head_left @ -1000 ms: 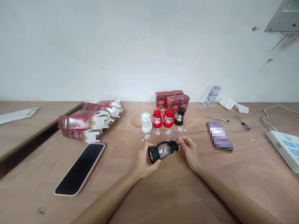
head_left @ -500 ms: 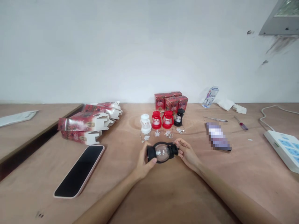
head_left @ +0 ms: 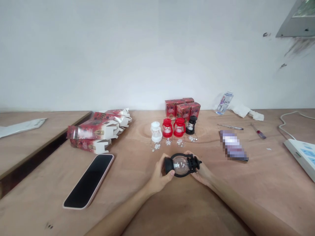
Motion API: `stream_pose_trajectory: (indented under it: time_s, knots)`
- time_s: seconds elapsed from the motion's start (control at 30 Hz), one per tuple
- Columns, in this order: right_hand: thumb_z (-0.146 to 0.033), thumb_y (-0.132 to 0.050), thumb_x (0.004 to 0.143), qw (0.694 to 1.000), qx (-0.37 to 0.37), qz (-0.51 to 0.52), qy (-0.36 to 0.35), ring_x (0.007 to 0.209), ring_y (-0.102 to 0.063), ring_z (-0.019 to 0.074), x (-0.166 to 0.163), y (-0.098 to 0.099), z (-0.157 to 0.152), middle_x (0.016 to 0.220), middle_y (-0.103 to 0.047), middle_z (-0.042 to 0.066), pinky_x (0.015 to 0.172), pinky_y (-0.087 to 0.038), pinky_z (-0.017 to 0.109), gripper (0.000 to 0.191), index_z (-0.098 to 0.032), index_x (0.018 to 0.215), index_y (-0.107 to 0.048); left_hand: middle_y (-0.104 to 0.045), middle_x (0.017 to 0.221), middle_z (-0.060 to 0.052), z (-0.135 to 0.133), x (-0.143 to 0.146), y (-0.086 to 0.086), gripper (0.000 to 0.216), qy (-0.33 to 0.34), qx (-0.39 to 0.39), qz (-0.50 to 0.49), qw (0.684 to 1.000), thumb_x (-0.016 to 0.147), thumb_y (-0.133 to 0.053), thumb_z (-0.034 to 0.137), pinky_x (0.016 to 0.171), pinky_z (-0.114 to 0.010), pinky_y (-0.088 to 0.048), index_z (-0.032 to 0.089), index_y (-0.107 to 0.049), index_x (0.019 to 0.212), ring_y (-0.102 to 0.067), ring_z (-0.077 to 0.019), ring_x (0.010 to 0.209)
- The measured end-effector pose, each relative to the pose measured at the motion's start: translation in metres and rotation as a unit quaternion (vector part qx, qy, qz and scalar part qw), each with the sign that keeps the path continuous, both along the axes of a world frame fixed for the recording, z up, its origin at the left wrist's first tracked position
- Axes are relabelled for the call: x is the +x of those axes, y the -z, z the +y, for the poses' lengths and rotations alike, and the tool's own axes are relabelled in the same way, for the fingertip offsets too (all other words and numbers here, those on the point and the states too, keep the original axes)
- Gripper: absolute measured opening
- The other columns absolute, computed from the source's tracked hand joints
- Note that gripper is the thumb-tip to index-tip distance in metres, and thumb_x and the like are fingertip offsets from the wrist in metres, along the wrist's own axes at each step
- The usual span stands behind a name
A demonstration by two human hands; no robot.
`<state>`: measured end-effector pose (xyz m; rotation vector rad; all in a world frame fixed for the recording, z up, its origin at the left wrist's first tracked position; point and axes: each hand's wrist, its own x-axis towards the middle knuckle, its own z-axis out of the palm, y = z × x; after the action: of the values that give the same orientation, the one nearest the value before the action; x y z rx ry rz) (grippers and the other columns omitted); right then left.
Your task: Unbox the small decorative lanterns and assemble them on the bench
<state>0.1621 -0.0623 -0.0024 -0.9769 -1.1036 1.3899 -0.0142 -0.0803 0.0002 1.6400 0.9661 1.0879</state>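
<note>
Black and clear-globed, a small lantern (head_left: 181,164) lies on its side just above the wooden worktop (head_left: 172,209), held between both hands. The left hand (head_left: 159,173) has its grip closed on the base end, thumb across the front; the right hand (head_left: 201,172) has its grip closed on the cap end. Beyond them stand a white lantern (head_left: 156,131), two red lanterns (head_left: 173,127) and another black one, with red boxes (head_left: 182,108) behind. A phone (head_left: 90,180) lies to the left.
</note>
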Motion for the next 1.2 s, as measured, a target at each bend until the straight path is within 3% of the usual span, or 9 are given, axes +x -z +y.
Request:
stream_pose_trajectory:
  time_s: [0.17, 0.47, 0.63, 0.8, 0.9, 0.97, 1.07, 1.13, 1.2]
  knots:
    - [-0.035, -0.068, 0.063, 0.991, -0.084, 0.106, 0.016, 0.045, -0.041, 0.0073, -0.007, 0.008, -0.004, 0.061, -0.052, -0.006, 0.04, -0.029, 0.017, 0.023, -0.021, 0.069, -0.05, -0.041, 0.063, 0.004, 0.001, -0.002, 0.005, 0.049, -0.018, -0.013, -0.008, 1.0, 0.072, -0.051, 0.065, 0.051, -0.021, -0.036, 0.019, -0.042, 0.086, -0.041, -0.0092, 0.055]
    - [-0.046, -0.067, 0.068, 0.993, -0.029, 0.061, 0.097, 0.038, -0.024, 0.004, -0.001, 0.004, -0.007, 0.049, -0.037, -0.009, 0.034, -0.022, 0.016, 0.03, -0.021, 0.072, -0.051, -0.042, 0.063, 0.005, 0.013, -0.005, 0.013, 0.045, -0.083, -0.052, -0.027, 0.995, 0.073, -0.049, 0.062, 0.045, -0.021, -0.035, 0.019, -0.041, 0.082, -0.041, -0.0077, 0.047]
    - [-0.045, -0.064, 0.074, 0.981, 0.027, 0.056, 0.183, 0.04, -0.033, 0.0043, 0.005, -0.001, -0.001, 0.058, -0.046, -0.008, 0.038, -0.032, 0.019, 0.027, -0.022, 0.076, -0.05, -0.051, 0.074, -0.002, 0.004, -0.016, 0.009, 0.049, -0.122, 0.097, 0.052, 0.986, 0.068, -0.047, 0.064, 0.062, -0.028, -0.044, 0.019, -0.046, 0.086, -0.05, -0.015, 0.066]
    - [-0.046, -0.056, 0.08, 0.964, 0.107, -0.05, 0.237, 0.05, -0.051, 0.0099, -0.003, -0.004, 0.013, 0.065, -0.056, -0.003, 0.053, -0.046, 0.026, 0.026, -0.021, 0.076, -0.052, -0.057, 0.064, -0.004, -0.018, -0.006, 0.002, 0.054, 0.13, 0.237, 0.205, 0.941, 0.054, -0.061, 0.065, 0.063, -0.032, -0.042, 0.022, -0.058, 0.086, -0.053, -0.0177, 0.06]
    - [-0.041, -0.049, 0.086, 0.951, 0.211, -0.167, 0.15, 0.061, -0.059, 0.0143, -0.026, -0.005, 0.016, 0.071, -0.063, 0.001, 0.062, -0.048, 0.03, 0.021, -0.022, 0.08, -0.056, -0.057, 0.058, -0.002, -0.029, 0.007, -0.007, 0.027, 0.286, 0.305, 0.249, 0.873, 0.068, -0.058, 0.052, 0.051, -0.029, -0.035, 0.027, -0.062, 0.077, -0.049, -0.0149, 0.051]
    - [-0.036, -0.045, 0.089, 0.898, 0.337, -0.283, 0.02, 0.069, -0.061, 0.0157, -0.05, -0.003, 0.019, 0.074, -0.065, 0.002, 0.067, -0.047, 0.03, 0.021, -0.023, 0.079, -0.058, -0.059, 0.058, -0.001, -0.035, 0.011, -0.01, 0.013, 0.313, 0.361, 0.245, 0.844, 0.076, -0.053, 0.037, 0.048, -0.027, -0.032, 0.03, -0.062, 0.071, -0.049, -0.0133, 0.05]
    - [-0.026, -0.038, 0.092, 0.749, 0.487, -0.435, -0.111, 0.07, -0.058, 0.0163, -0.092, 0.003, 0.025, 0.073, -0.065, 0.004, 0.067, -0.043, 0.03, 0.029, -0.021, 0.073, -0.059, -0.057, 0.055, 0.001, -0.042, 0.011, 0.001, 0.016, 0.271, 0.42, 0.227, 0.836, 0.077, -0.052, 0.028, 0.051, -0.026, -0.035, 0.033, -0.062, 0.067, -0.05, -0.0126, 0.052]
    - [-0.021, -0.035, 0.092, 0.688, 0.518, -0.497, -0.108, 0.071, -0.057, 0.0179, -0.119, 0.008, 0.032, 0.071, -0.065, 0.006, 0.067, -0.042, 0.031, 0.031, -0.019, 0.074, -0.06, -0.055, 0.053, 0.002, -0.046, 0.009, 0.017, 0.013, 0.2, 0.408, 0.219, 0.864, 0.073, -0.055, 0.029, 0.057, -0.028, -0.039, 0.035, -0.064, 0.067, -0.052, -0.0135, 0.055]
    - [-0.019, -0.036, 0.092, 0.668, 0.506, -0.54, -0.084, 0.077, -0.057, 0.0196, -0.139, 0.01, 0.041, 0.074, -0.065, 0.006, 0.069, -0.042, 0.032, 0.027, -0.018, 0.08, -0.06, -0.053, 0.05, 0.002, -0.048, 0.008, 0.034, 0.009, 0.104, 0.327, 0.208, 0.916, 0.068, -0.059, 0.03, 0.063, -0.03, -0.041, 0.036, -0.064, 0.064, -0.054, -0.0146, 0.057]
